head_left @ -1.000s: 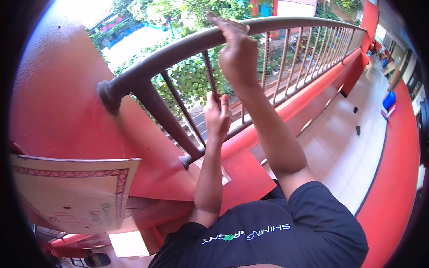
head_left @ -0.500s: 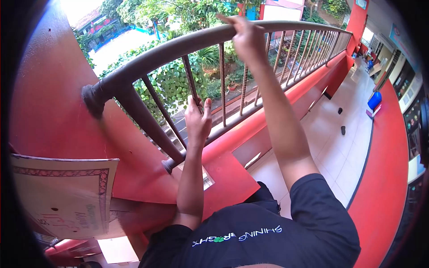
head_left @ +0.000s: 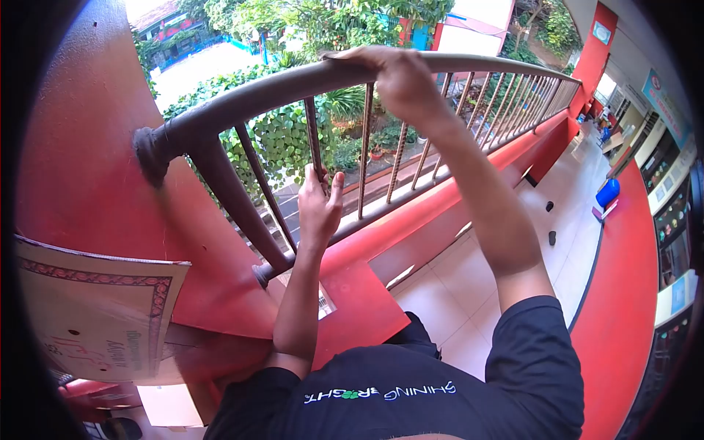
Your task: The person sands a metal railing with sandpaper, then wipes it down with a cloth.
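My left hand (head_left: 320, 205) is closed around one of the thin upright bars (head_left: 312, 139) of the railing, with the thumb raised beside it. Over the thick brown top rail (head_left: 271, 86) lies my right hand (head_left: 403, 81), bent down onto it. A thin, flat brownish shape sticks out from its left side along the rail; whether this is fingers or a held piece is unclear. The palm side of my right hand is hidden.
A red pillar (head_left: 88, 161) rises at the left, with a framed board (head_left: 95, 308) below it. Red ledges (head_left: 623, 293) border the tiled corridor floor (head_left: 469, 286) on the right. Dark footwear (head_left: 552, 237) lies there, near a blue object (head_left: 608, 192). Plants grow beyond the railing.
My right hand has come down and tilted over the top rail, its flat brownish extension now lying along the rail. My left hand keeps hold of the bar. The view has shifted slightly.
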The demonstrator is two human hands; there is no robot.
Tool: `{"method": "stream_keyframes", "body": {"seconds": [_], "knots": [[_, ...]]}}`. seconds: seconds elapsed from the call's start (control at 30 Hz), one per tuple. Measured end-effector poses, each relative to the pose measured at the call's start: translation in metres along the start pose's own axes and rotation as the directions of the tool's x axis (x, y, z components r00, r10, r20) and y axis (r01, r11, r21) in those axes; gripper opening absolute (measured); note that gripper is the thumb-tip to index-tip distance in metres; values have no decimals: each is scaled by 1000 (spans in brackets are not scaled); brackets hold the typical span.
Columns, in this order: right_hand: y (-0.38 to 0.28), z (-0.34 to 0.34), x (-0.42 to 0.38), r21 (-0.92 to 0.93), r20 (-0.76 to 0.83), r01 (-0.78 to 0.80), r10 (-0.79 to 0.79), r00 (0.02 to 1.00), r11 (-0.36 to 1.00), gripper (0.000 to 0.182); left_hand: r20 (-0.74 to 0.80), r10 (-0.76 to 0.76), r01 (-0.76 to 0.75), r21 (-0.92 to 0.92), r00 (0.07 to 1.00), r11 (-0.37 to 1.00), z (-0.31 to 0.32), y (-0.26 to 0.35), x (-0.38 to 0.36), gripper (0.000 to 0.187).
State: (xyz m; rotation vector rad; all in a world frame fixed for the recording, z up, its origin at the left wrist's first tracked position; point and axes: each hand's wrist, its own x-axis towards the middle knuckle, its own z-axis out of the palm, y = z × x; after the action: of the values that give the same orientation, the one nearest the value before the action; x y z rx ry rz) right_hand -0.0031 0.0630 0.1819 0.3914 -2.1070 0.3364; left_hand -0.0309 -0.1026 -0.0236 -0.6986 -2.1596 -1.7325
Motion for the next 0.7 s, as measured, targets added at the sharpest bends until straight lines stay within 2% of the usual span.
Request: {"method": "stream_keyframes", "body": {"seconds": [0.07, 0.1, 0.17, 0.2, 0.3, 0.33, 0.37, 0.4, 0.43, 0.47, 0.5, 0.57, 0.6, 0.7], "knots": [[38, -16, 6, -106, 82, -251, 260, 962, 962, 49, 12, -2, 2, 8, 1000, 1000, -1, -1, -1, 35], [33, -14, 5, -105, 79, -250, 259, 963, 963, 49, 22, 2, -2, 13, 1000, 1000, -2, 0, 1, 35], [8, -3, 1, 33, 22, 12, -13, 1000, 999, 50, 7, 21, -21, 2, 1000, 1000, 2, -3, 2, 35], [-4, 5, 0, 93, -58, 191, -186, 981, 977, 49, -17, 37, -37, 33, 999, 999, 4, -2, 1, 35], [21, 2, 7, 130, 29, 118, -123, 992, 985, 46, -26, 40, -37, 98, 999, 995, 2, 1, -1, 36], [35, -6, 9, -28, 45, -34, 36, 998, 999, 43, -16, 34, -32, 123, 999, 992, 1, 2, 0, 35], [47, -9, 9, -37, 66, -159, 161, 985, 987, 41, -11, 27, -25, 145, 1000, 989, 2, 3, 0, 34], [40, -6, 9, -9, 51, -121, 121, 991, 993, 40, -67, 97, -87, 136, 993, 987, 8, -4, -1, 32], [24, 1, 8, 19, 35, -80, 79, 996, 997, 39, -75, 95, -85, 135, 993, 987, 11, -8, 1, 32], [3, 7, 6, 114, 2, 103, -103, 995, 988, 37, -78, 101, -89, 144, 992, 985, 13, -13, 3, 31], [-17, 11, 3, 121, -44, 206, -202, 978, 971, 29, -81, 107, -93, 158, 991, 983, 13, -17, 4, 30], [-20, 5, 4, 251, 73, 27, -47, 996, 968, 19, -74, 73, -61, 150, 995, 987, 12, -18, 4, 28], [-23, 4, 4, 263, 71, 29, -49, 996, 964, 19, -56, 55, -44, 174, 997, 984, 11, -17, 4, 27], [-50, 3, 5, 31, 87, 12, -14, 996, 999, 49, -77, 40, -24, 196, 996, 980, 14, -11, 2, 25]]}}
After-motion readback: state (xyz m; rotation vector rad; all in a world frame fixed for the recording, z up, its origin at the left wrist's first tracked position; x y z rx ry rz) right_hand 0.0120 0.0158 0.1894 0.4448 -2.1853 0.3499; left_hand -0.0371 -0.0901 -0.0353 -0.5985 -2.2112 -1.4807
